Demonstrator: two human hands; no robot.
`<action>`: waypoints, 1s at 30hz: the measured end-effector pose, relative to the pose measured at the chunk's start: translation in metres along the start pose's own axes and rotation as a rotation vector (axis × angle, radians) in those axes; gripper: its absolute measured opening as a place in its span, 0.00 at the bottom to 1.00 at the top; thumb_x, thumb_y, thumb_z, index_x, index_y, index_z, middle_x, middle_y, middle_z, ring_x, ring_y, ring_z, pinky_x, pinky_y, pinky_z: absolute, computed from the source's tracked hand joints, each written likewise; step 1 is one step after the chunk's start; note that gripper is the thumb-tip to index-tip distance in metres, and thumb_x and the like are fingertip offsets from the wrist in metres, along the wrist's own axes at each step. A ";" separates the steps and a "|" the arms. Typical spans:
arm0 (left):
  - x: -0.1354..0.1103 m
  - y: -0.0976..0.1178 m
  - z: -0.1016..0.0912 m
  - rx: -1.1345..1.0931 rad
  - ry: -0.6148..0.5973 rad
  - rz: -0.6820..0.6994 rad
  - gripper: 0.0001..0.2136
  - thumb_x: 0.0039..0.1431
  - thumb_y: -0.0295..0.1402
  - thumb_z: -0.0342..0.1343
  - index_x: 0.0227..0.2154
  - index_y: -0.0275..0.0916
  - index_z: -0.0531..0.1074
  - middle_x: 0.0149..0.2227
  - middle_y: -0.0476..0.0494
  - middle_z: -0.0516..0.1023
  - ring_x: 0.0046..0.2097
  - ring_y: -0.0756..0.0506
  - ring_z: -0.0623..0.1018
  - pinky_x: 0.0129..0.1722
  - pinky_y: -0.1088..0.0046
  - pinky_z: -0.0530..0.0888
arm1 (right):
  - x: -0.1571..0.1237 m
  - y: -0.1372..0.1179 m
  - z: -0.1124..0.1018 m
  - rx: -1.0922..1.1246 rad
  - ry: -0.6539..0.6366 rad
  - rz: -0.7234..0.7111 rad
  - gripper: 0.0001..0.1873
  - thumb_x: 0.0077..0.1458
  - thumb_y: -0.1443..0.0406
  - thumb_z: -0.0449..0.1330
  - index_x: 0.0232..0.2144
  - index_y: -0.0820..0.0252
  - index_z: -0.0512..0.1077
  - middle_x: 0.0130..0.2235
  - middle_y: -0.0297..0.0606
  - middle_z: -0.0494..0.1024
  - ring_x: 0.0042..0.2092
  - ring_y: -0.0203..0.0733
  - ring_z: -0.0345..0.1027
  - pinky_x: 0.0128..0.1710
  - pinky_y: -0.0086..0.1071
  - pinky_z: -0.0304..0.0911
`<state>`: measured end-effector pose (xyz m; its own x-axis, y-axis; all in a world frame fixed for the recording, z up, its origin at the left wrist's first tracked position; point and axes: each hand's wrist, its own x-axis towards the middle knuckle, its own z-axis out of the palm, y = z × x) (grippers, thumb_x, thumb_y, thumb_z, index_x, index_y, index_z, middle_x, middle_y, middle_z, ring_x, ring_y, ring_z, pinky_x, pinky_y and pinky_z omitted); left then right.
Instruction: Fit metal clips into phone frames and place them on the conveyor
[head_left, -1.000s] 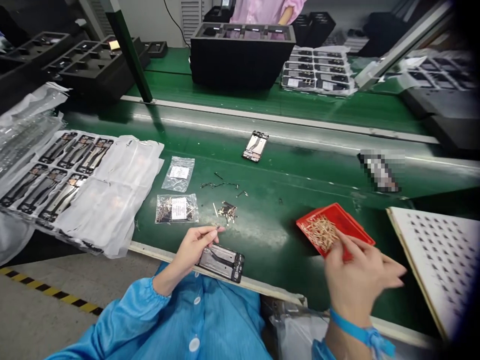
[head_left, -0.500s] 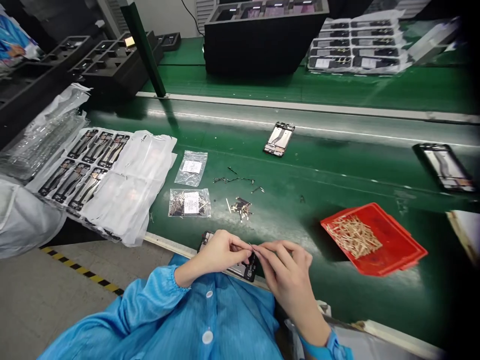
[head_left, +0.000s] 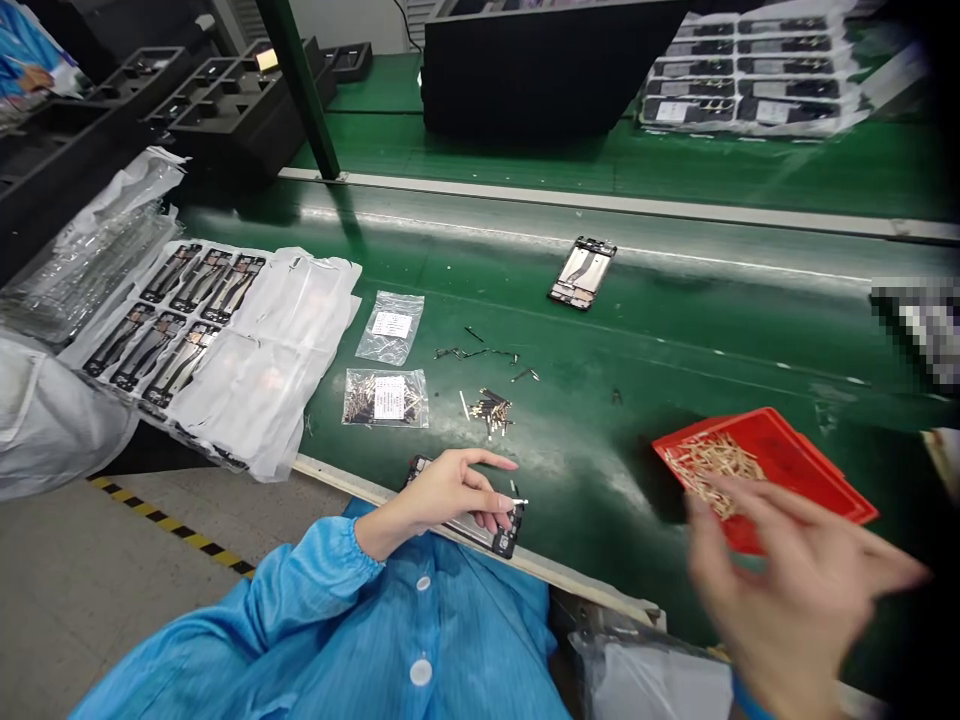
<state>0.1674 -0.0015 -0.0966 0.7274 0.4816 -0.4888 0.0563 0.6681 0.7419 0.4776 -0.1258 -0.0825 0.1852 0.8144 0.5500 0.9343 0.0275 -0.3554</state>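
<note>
My left hand [head_left: 461, 490] is above a phone frame [head_left: 506, 540] at the bench's near edge. Its index finger is raised, while the thumb and the curled fingers pinch a tiny white-ended strip [head_left: 519, 501]. Part of the frame is hidden under this hand. Over a red tray [head_left: 806, 465] on the right is my right hand [head_left: 795, 580], smeared by motion. Its fingertips overlap the pale thin slips [head_left: 716, 460] heaped in that tray, and I cannot make out whether they hold one. A small pile of dark and gold strips [head_left: 491, 410] lies beyond my left hand.
Two labelled clear bags [head_left: 390, 325] lie left of centre, near loose dark bits [head_left: 480, 352]. Farther left is a white tray [head_left: 289, 330] holding phone frames. Another phone frame [head_left: 583, 272] lies at the back. A black bin [head_left: 525, 80] stands beyond the rail.
My hands were together over the phone frame. The right hand has moved right to the red tray, and the left hand has stayed, its index finger now lifted. The view has shifted slightly.
</note>
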 end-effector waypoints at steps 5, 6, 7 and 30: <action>-0.004 0.003 0.003 -0.028 -0.039 -0.005 0.40 0.51 0.47 0.79 0.61 0.32 0.73 0.31 0.41 0.85 0.28 0.47 0.81 0.34 0.72 0.77 | -0.001 -0.080 0.030 0.142 -0.186 -0.284 0.11 0.69 0.68 0.68 0.51 0.49 0.79 0.45 0.36 0.84 0.44 0.47 0.74 0.48 0.45 0.58; -0.005 0.004 0.004 -0.014 -0.051 -0.004 0.40 0.51 0.49 0.78 0.61 0.32 0.72 0.31 0.41 0.85 0.29 0.47 0.81 0.34 0.71 0.76 | -0.002 -0.088 0.034 0.137 -0.182 -0.298 0.11 0.69 0.69 0.68 0.51 0.50 0.79 0.44 0.36 0.85 0.45 0.47 0.73 0.47 0.45 0.57; -0.006 0.005 0.005 0.017 -0.059 0.001 0.40 0.54 0.51 0.76 0.62 0.33 0.72 0.31 0.42 0.84 0.28 0.47 0.80 0.33 0.71 0.75 | -0.003 -0.091 0.037 0.128 -0.174 -0.306 0.10 0.68 0.69 0.68 0.50 0.51 0.79 0.43 0.35 0.85 0.45 0.48 0.73 0.47 0.45 0.57; -0.037 0.008 -0.019 0.645 0.462 0.414 0.19 0.71 0.35 0.59 0.62 0.40 0.72 0.53 0.39 0.81 0.51 0.42 0.81 0.53 0.67 0.76 | -0.009 -0.078 0.048 0.735 -0.195 0.371 0.05 0.66 0.60 0.69 0.38 0.53 0.78 0.40 0.41 0.78 0.41 0.48 0.73 0.39 0.41 0.68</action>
<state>0.1285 -0.0034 -0.0817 0.4348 0.8866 -0.1576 0.3251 0.0086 0.9456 0.3882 -0.1076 -0.0955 0.3216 0.9287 0.1847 0.3755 0.0540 -0.9253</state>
